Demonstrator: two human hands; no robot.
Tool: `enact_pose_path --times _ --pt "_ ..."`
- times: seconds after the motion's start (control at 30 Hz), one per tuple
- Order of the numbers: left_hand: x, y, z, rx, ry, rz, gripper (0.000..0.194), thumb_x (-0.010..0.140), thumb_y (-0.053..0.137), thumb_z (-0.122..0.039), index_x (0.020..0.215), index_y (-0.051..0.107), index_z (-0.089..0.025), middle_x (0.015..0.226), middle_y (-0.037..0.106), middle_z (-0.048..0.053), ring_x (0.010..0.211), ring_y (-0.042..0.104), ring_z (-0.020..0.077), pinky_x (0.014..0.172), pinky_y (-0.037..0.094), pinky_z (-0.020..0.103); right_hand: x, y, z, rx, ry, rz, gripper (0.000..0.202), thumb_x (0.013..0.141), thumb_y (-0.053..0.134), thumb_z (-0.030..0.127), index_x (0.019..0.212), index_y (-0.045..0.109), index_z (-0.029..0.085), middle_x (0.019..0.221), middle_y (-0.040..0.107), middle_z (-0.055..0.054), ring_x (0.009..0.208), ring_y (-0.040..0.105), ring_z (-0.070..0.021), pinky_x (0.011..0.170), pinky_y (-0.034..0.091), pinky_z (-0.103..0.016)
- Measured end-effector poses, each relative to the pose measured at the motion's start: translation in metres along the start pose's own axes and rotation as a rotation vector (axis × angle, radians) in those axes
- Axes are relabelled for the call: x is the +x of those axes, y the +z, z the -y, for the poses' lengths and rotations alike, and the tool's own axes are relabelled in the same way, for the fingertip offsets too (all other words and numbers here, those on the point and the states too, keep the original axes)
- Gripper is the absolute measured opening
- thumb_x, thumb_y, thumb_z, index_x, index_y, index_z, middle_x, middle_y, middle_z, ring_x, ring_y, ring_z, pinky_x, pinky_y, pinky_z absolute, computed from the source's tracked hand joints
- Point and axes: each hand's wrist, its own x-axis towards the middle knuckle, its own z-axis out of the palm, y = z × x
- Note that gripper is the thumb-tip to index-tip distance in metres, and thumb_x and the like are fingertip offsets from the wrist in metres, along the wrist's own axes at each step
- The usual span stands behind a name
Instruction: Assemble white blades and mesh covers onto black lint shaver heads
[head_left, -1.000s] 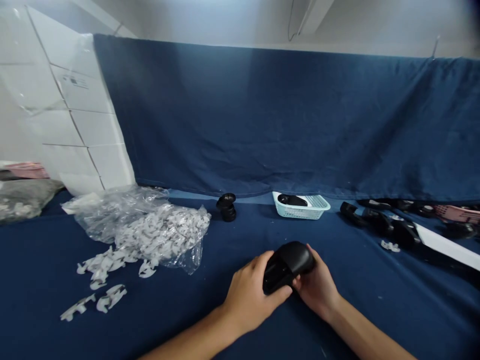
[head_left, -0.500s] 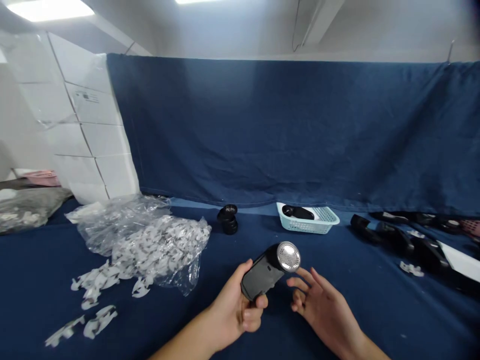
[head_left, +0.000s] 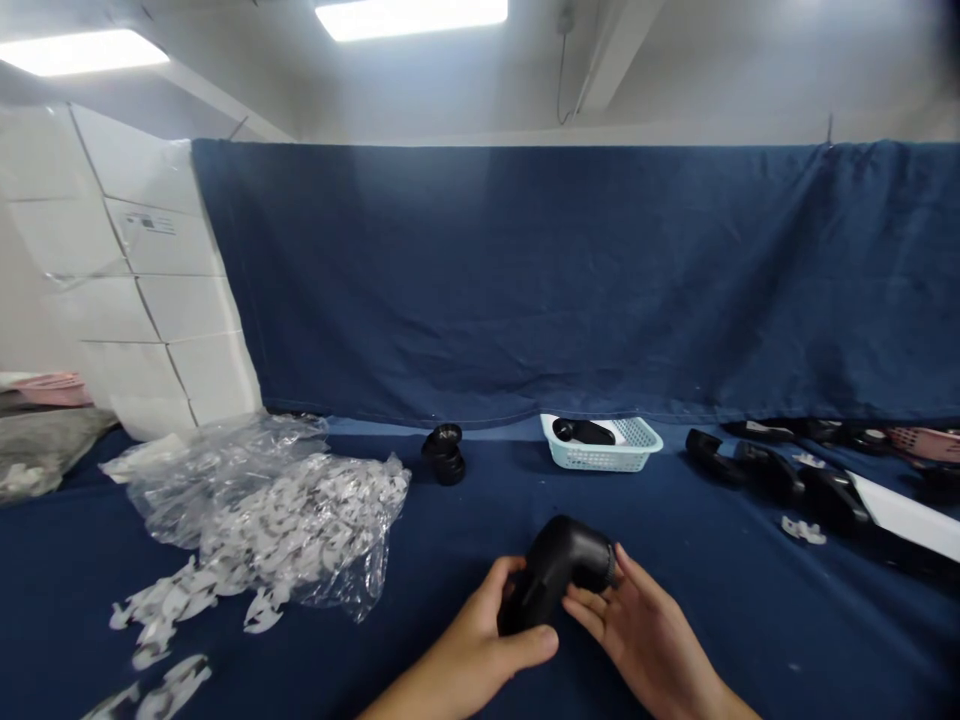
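Note:
A black fabric shaver [head_left: 559, 560] is tilted above the blue cloth, its rounded back towards me and its bent head pointing right. My left hand [head_left: 495, 640] is closed around the handle, thumb along the near side. At the head end, my right hand [head_left: 641, 630] has its thumb against the rim and its fingers curled beneath. The shaver's metal mesh face is turned out of sight.
A clear plastic bag [head_left: 300, 520] spills many small white plastic parts on the left. Black round parts [head_left: 445, 455] are stacked behind the shaver. A light-blue basket [head_left: 604, 457] holds another black shaver [head_left: 583, 432]. More black housings [head_left: 772, 472] lie to the right.
The shaver has been turned over, from its mesh and grey panel facing me to its black back. My right hand has closed in on its head. The camera view has tilted up slightly.

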Motion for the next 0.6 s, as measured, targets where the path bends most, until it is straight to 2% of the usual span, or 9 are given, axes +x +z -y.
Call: enact_pose_path --times 0.07,0.13,0.2,0.3,0.4,0.43,0.5,0.6 --pt "-0.001 0.001 -0.003 0.043 0.046 -0.061 0.065 0.07 0.073 -0.03 0.127 0.042 -0.02 0.107 0.057 0.005 0.091 0.055 0.018 0.077 0.043 0.029 -0.001 0.002 0.0 -0.015 0.003 0.026 0.031 0.091 0.059 0.038 0.098 0.074 0.012 0.097 0.078 -0.009 0.094 0.07 -0.0241 0.1 0.044 -0.039" --pt "-0.003 0.002 -0.007 0.105 0.073 -0.12 0.071 0.066 0.075 -0.025 0.128 0.041 -0.019 0.11 0.058 0.007 0.101 0.054 0.0225 0.085 0.042 0.032 -0.002 0.003 -0.001 -0.029 0.021 0.062 0.034 0.093 0.055 0.036 0.103 0.072 0.008 0.102 0.077 -0.013 0.099 0.069 -0.0251 0.102 0.042 -0.039" --pt "-0.005 0.001 -0.012 0.187 0.094 -0.154 0.065 0.065 0.074 -0.022 0.123 0.046 -0.018 0.106 0.06 0.006 0.097 0.055 0.0229 0.085 0.042 0.033 -0.002 0.003 -0.002 -0.025 0.031 0.089 0.034 0.095 0.053 0.033 0.108 0.07 0.007 0.107 0.075 -0.014 0.103 0.067 -0.0255 0.104 0.04 -0.041" --pt "-0.009 0.001 -0.018 0.285 0.127 -0.164 0.043 0.067 0.073 -0.023 0.105 0.056 -0.017 0.093 0.062 0.002 0.087 0.056 0.0208 0.078 0.043 0.031 -0.002 0.002 -0.004 -0.026 0.027 0.095 0.029 0.094 0.056 0.031 0.11 0.068 0.01 0.109 0.074 -0.012 0.102 0.067 -0.0249 0.105 0.039 -0.043" --pt "-0.011 0.002 -0.019 0.237 0.122 -0.169 0.04 0.066 0.076 -0.027 0.1 0.057 -0.017 0.09 0.062 0.001 0.086 0.055 0.0193 0.076 0.042 0.029 -0.003 0.002 -0.006 -0.1 0.022 0.053 0.033 0.091 0.061 0.038 0.11 0.067 0.012 0.106 0.074 -0.011 0.099 0.067 -0.0248 0.102 0.041 -0.043" --pt "-0.011 0.003 -0.017 0.169 0.102 -0.17 0.042 0.065 0.078 -0.027 0.101 0.057 -0.017 0.09 0.062 0.001 0.084 0.055 0.0177 0.074 0.042 0.027 -0.004 0.003 -0.006 -0.145 0.011 0.029 0.035 0.089 0.063 0.041 0.108 0.068 0.013 0.102 0.075 -0.011 0.096 0.068 -0.0249 0.099 0.043 -0.043" --pt "-0.01 0.003 -0.012 -0.04 -0.017 -0.156 0.046 0.065 0.079 -0.03 0.103 0.055 -0.02 0.081 0.059 -0.003 0.067 0.052 0.0111 0.06 0.039 0.021 -0.005 0.007 -0.007 -0.268 -0.04 -0.027 0.038 0.086 0.064 0.048 0.1 0.069 0.014 0.092 0.075 -0.01 0.088 0.069 -0.0252 0.093 0.047 -0.043" --pt "-0.007 0.001 -0.003 -0.353 -0.286 -0.076 0.04 0.074 0.07 -0.052 0.091 0.054 -0.02 0.06 0.047 -0.008 0.039 0.028 0.0037 0.04 0.016 0.019 -0.007 0.01 -0.009 -0.492 -0.162 -0.131 0.038 0.081 0.07 0.05 0.102 0.067 0.018 0.079 0.074 -0.006 0.078 0.069 -0.0236 0.081 0.051 -0.039"
